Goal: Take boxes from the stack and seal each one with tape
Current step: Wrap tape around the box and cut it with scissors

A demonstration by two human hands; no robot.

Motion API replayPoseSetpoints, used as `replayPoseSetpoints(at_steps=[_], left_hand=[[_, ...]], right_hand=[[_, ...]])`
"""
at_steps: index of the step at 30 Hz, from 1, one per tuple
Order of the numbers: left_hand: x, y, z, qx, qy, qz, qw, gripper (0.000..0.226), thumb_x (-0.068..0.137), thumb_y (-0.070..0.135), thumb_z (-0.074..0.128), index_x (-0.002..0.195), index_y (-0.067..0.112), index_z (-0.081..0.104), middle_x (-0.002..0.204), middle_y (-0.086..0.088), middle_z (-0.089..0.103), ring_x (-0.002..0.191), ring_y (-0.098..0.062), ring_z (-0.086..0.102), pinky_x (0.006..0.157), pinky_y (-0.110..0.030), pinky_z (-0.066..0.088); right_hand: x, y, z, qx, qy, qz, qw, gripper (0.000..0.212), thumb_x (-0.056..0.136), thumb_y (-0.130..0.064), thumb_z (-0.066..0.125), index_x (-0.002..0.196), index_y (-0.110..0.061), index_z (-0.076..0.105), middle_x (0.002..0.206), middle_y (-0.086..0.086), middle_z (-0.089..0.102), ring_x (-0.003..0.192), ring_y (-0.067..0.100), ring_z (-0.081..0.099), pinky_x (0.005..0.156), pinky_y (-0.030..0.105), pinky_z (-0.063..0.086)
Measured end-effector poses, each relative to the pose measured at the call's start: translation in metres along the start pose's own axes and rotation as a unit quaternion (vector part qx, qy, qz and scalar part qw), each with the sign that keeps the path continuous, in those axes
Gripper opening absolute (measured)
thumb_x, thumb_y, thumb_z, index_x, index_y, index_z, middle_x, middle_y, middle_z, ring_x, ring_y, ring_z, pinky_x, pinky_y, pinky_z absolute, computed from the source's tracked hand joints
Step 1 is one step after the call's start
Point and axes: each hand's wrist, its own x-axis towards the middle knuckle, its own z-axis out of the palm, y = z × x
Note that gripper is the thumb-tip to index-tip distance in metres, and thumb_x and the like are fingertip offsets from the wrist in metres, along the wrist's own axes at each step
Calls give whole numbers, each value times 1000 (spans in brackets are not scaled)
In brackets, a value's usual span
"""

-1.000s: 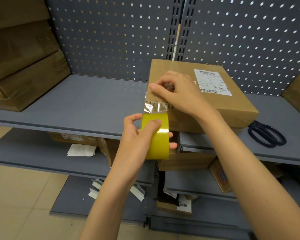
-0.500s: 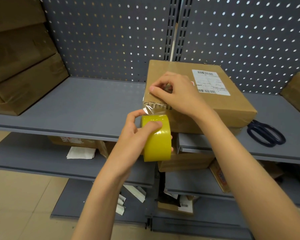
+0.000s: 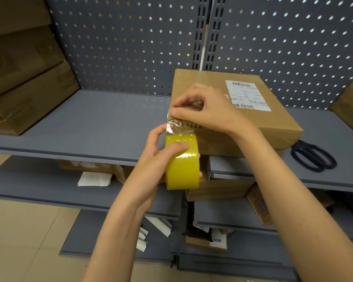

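I see the cardboard box [image 3: 253,121] lying flat on the grey shelf [image 3: 94,123], its near-left corner over the shelf's front edge. My left hand [image 3: 161,157] grips the yellow tape roll [image 3: 182,165] just below that corner. My right hand [image 3: 204,110] pinches the clear tape strip [image 3: 178,127] against the box's edge. Dark scissors [image 3: 312,157] lie to the right, near the box.

Matt brown cardboard box [image 3: 273,127], glossy yellow plastic tape roll [image 3: 182,165], smooth matt grey metal shelf [image 3: 90,123].
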Motion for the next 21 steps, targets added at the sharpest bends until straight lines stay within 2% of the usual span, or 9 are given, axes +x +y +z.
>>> replayPoseSetpoints(at_steps=[3,7,12,16,21], left_hand=[[-1,2,1,-7,2,-6,1000,43,82,21,61,121,36,48,73,10,72,60,-9,68,47,-24,50],[-3,6,4,-2,9,-2,1000,41,89,15,57,126,29,47,66,11,70,56,-7,67,44,-22,49],[-5,4,6,7,29,-6,1000,38,91,15,55,128,18,45,60,10,70,50,-7,66,43,-21,49],[-5,2,7,29,44,-4,999,37,93,18,55,129,17,44,61,4,70,53,-9,67,46,-24,53],[-5,0,10,48,57,16,997,44,93,26,55,133,18,41,58,11,68,50,-3,65,44,-17,49]], right_hand=[[-1,0,-4,10,-23,1,1000,26,79,-39,74,99,-23,73,101,-10,59,90,-7,54,75,-1,35],[0,0,-9,18,-69,-3,997,33,79,-35,75,109,-21,69,109,-5,57,98,-1,53,80,0,35],[1,3,-10,-9,-101,-7,995,43,76,-42,75,115,-26,64,110,-10,52,111,7,47,93,15,37],[2,5,-5,-36,-83,-16,996,46,72,-46,77,111,-27,63,101,-19,48,108,7,45,87,10,34],[2,5,-2,-66,-63,-42,995,51,68,-52,77,109,-28,62,94,-23,45,100,5,44,80,5,32]])
